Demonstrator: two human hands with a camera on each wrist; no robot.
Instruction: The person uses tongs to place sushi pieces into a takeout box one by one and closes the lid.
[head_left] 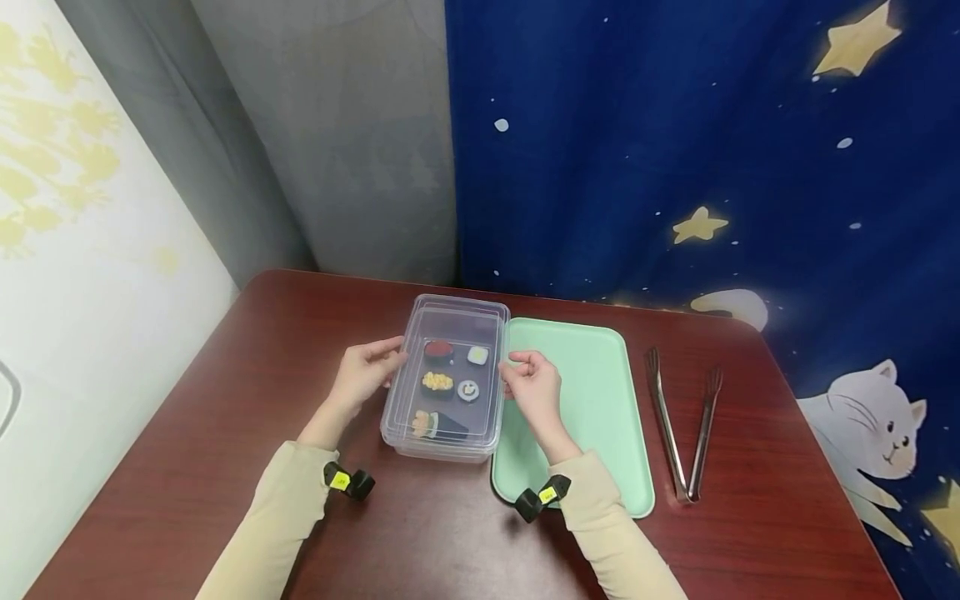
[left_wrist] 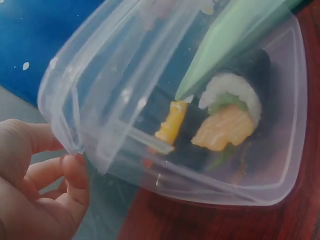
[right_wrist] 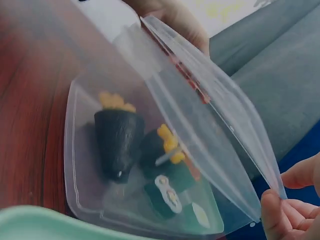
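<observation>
Both hands are at a clear plastic food container (head_left: 442,455) that has a clear lid (head_left: 462,314) over its top. My left hand (head_left: 362,371) pinches the lid's left edge between thumb and fingers. On the opposite side, my right hand (head_left: 534,385) pinches the right edge, also visible in the right wrist view. Both wrist views show the lid tilted and partly apart from the container's rim. Through the plastic I see toy sushi: a hand roll (head_left: 442,425), a yellow-topped piece (head_left: 437,382), a red-topped piece (head_left: 438,350) and two small rolls (head_left: 468,390).
Right beside the container lies a light green tray (head_left: 577,392). Metal tongs (head_left: 678,450) rest spread on the dark red table (head_left: 262,392), further right. Curtains (head_left: 600,167) hang behind the table, and a white wall (head_left: 97,292) stands at the left.
</observation>
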